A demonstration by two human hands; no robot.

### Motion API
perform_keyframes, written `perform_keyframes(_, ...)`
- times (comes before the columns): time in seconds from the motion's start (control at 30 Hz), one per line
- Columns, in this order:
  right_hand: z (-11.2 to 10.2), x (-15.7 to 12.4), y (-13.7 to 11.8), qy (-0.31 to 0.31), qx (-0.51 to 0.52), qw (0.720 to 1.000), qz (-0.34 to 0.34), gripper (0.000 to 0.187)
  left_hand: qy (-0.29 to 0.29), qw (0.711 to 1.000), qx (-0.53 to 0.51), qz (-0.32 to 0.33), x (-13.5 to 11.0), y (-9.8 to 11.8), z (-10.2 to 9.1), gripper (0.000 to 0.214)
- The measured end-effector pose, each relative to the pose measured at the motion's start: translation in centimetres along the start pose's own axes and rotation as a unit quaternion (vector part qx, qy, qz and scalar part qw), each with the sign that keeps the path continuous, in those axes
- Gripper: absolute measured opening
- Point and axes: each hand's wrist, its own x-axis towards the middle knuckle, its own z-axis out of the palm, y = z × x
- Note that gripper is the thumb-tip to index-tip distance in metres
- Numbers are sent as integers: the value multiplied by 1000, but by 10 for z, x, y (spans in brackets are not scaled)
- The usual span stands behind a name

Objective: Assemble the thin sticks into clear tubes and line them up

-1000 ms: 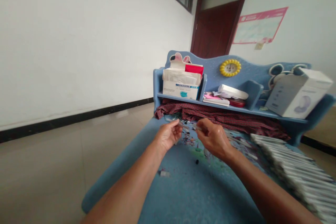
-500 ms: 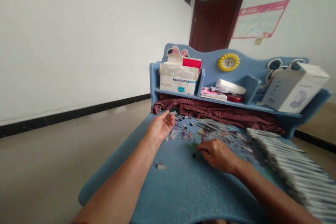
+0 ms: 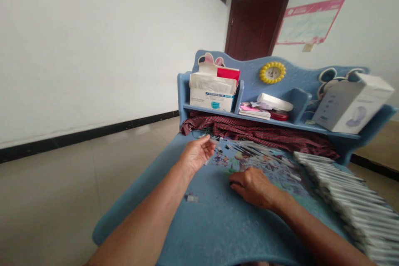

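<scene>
My left hand [image 3: 199,153] is above the far left of the blue desk [image 3: 212,216], thumb and forefinger together on a small clear plastic piece, mostly hidden by the fingers. My right hand [image 3: 252,187] rests low over the middle of the desk, fingers curled in. Its fingertips pinch a small black piece [image 3: 231,183], of which little shows. Behind the hands lie several thin black and clear sticks [image 3: 246,149], scattered with small loose parts. One small clear piece [image 3: 192,198] lies alone near my left forearm.
A stack of white, pen-like tubes [image 3: 352,195] covers the desk's right side. A checked cloth [image 3: 258,133] is bunched under the shelf. On the shelf stand a mask box [image 3: 212,91], papers [image 3: 254,111] and a white carton [image 3: 352,104]. A wall [image 3: 93,50] rises to the left.
My left hand has shifted slightly right and down with the clear piece. My right hand has moved a little left, its fingertips closing over the black piece that lay beside them.
</scene>
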Motion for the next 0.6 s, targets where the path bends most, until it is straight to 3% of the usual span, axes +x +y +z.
perform_keyframes(0.1,1,2,4,64,126,990,10,17,-11,1000,15,-12,-2,-4,2,16)
perform_keyframes(0.2,0,4,8,164,298,940,38,19,-22,999,34,-19,-7,-8,6,15)
perform_keyframes(0.27,0,5,8,229,360,903,50,21,-32,998,48,-25,-11,-10,9,15)
perform_keyframes(0.37,1,6,6,295,368,880,55,22,-48,996,63,-37,-14,-15,12,13)
perform_keyframes(0.6,2,5,3,355,286,890,9,18,-61,993,86,-49,-16,-23,15,12)
